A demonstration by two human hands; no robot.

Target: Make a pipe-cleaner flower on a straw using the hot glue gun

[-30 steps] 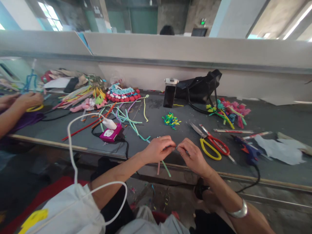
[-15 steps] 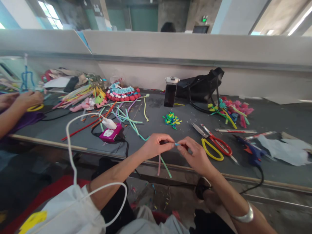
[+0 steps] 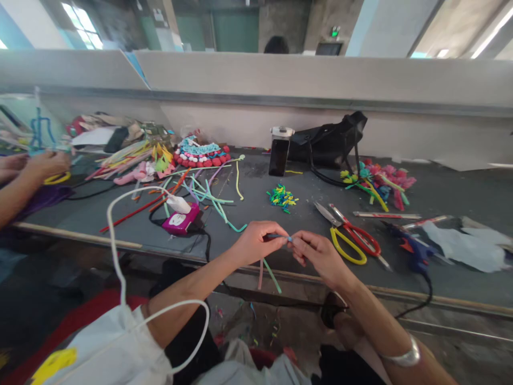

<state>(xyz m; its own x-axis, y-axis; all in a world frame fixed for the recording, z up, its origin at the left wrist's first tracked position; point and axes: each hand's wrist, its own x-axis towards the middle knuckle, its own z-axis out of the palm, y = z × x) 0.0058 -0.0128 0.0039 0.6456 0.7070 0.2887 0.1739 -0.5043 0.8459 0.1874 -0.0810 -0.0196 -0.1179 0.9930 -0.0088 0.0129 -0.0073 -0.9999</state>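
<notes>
Thin blue strip [image 3: 289, 239] pinched by left hand [image 3: 255, 241] and right hand [image 3: 319, 253], short bit showing between. From here, looks light, soft, bendy; best held beside exposed bit.

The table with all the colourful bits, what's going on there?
A person is pinching a small blue piece between the fingers of the left hand and right hand, held over the table's near edge. Just beyond lies a pile of tiny blue, green and yellow bits. Scissors and a blue glue gun lie untouched to the right. Off to the left, another person's hand is beside a bent blue shape.
</notes>
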